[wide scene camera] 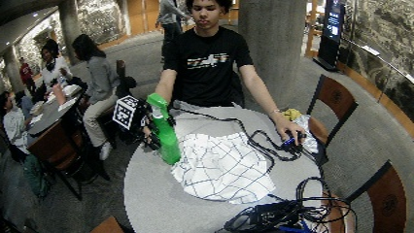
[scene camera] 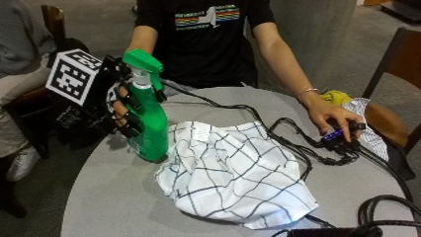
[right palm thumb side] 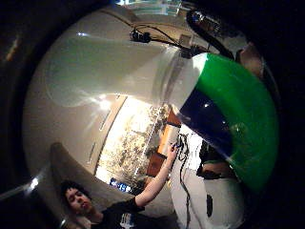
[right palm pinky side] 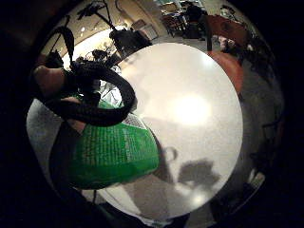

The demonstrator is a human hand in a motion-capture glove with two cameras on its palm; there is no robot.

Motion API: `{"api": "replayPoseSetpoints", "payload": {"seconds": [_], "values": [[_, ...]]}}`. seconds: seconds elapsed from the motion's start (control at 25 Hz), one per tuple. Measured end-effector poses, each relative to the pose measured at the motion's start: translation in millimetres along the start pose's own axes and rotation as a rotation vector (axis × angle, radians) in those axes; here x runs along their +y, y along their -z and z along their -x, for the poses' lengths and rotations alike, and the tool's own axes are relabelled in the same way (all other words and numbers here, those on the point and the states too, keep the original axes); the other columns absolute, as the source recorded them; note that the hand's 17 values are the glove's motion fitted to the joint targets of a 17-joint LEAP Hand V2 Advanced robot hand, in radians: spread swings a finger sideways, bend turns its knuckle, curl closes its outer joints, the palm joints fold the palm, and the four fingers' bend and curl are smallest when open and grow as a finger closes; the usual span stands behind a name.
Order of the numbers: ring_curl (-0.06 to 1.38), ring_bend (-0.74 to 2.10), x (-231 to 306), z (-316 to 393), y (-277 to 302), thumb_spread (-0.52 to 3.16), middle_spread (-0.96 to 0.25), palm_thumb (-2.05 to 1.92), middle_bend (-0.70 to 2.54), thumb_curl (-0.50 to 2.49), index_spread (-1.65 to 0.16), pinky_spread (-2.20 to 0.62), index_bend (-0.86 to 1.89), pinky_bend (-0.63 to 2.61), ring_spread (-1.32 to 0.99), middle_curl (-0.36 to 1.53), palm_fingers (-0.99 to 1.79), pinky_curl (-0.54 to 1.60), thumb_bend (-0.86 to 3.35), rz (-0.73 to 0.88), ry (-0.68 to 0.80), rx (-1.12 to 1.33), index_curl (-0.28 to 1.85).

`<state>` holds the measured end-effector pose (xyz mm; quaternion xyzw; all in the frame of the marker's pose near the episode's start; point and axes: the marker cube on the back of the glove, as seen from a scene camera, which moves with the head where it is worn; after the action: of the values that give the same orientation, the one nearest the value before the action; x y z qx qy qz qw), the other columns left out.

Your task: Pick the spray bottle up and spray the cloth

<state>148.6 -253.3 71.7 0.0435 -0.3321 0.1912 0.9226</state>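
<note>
At left of the frame, the green spray bottle (scene camera: 147,123) is gripped upright on the round table (scene camera: 105,197) by the gloved right hand (scene camera: 121,106), touching the checked cloth (scene camera: 230,173) (crumpled, centre). Black cables (scene camera: 289,143) lie right, under the bare hand (scene camera: 335,121).

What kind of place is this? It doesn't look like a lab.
Probably a café or a public lounge: a round table with wooden chairs, people seated at a neighbouring table, and a big concrete pillar in an open hall.
</note>
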Motion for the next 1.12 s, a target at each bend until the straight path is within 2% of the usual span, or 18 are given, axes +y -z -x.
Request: {"api": "replayPoseSetpoints", "payload": {"seconds": [0.28,0.68,1.12], "values": [[0.37,0.51,-18,30,2,0.73,-0.02,0.98,0.28,0.52,-0.23,0.12,0.12,0.55,-0.01,0.42,1.03,0.29,-0.01,0.217,-0.064,0.259,0.31],[0.37,0.49,-27,31,-7,0.70,-0.02,0.98,0.25,0.55,-0.21,0.10,0.10,0.53,-0.02,0.42,1.06,0.30,-0.03,0.479,-0.180,0.550,0.29],[0.38,0.49,-28,32,-6,0.68,-0.01,0.98,0.23,0.58,-0.20,0.08,0.10,0.53,-0.02,0.43,1.07,0.31,-0.03,0.617,-0.260,0.715,0.28]]}}
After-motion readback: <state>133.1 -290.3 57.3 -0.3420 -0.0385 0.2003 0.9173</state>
